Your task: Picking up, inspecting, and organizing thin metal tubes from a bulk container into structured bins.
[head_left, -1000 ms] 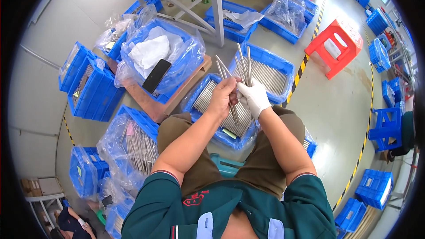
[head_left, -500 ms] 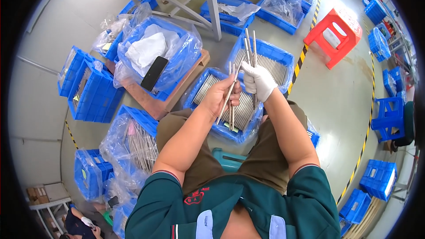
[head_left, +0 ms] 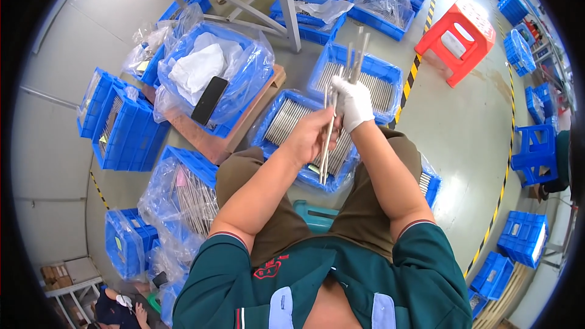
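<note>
Over two blue crates of metal rods, my hands are close together. My left hand (head_left: 312,137) is bare and closed round a few thin metal rods (head_left: 324,169), whose lower ends point toward me. My right hand (head_left: 354,105), in a white glove, grips several more metal rods (head_left: 359,55) that stick up past its fingers and look smeared by motion. Beneath the hands, the nearer plastic-lined crate (head_left: 259,136) holds rods laid side by side. Just beyond it, the farther crate (head_left: 396,88) holds similar rods. The fingertips of both hands are partly hidden.
At the left, a plastic-lined blue crate (head_left: 244,113) with white cloth and a black phone (head_left: 210,100) rests on a wooden pallet (head_left: 201,146). More rods (head_left: 196,201) lie in a crate by my left knee. A red stool (head_left: 454,39) stands at right. Another person (head_left: 119,311) shows lower left.
My left hand has shifted slightly, and its slanting rods are now more upright and gathered together. The rods in my right hand have tilted rightward. The whole view has shifted a little.
</note>
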Tool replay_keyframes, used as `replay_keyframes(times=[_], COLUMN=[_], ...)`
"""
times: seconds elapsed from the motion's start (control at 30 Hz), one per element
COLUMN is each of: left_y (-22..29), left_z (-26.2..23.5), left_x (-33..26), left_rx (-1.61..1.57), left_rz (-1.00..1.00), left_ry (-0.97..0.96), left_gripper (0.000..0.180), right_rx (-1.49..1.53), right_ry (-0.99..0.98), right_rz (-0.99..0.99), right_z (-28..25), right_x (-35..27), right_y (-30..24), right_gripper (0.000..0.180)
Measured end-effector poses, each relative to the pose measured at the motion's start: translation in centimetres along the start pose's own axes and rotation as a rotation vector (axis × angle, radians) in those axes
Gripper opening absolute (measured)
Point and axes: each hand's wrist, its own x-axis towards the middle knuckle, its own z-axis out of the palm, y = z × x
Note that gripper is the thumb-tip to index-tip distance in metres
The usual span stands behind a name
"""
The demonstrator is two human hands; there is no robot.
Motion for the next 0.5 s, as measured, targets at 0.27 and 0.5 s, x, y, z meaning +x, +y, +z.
replay_keyframes(times=[0.27,0.5], left_y=[0.2,1.3], left_z=[-1.1,-1.9], left_x=[-1.9,-1.0], left_rx=[0.017,-0.039], left_rz=[0.014,0.063], left_ry=[-0.255,-0.242], left_gripper=[0.030,0.033], right_rx=[0.252,-0.170], right_ry=[0.121,-0.190], right_rz=[0.069,0.256], right_z=[-5.7,-1.6], right_x=[5.5,0.2], right_y=[-4.6,-2.8], right_gripper=[0.026,0.022])
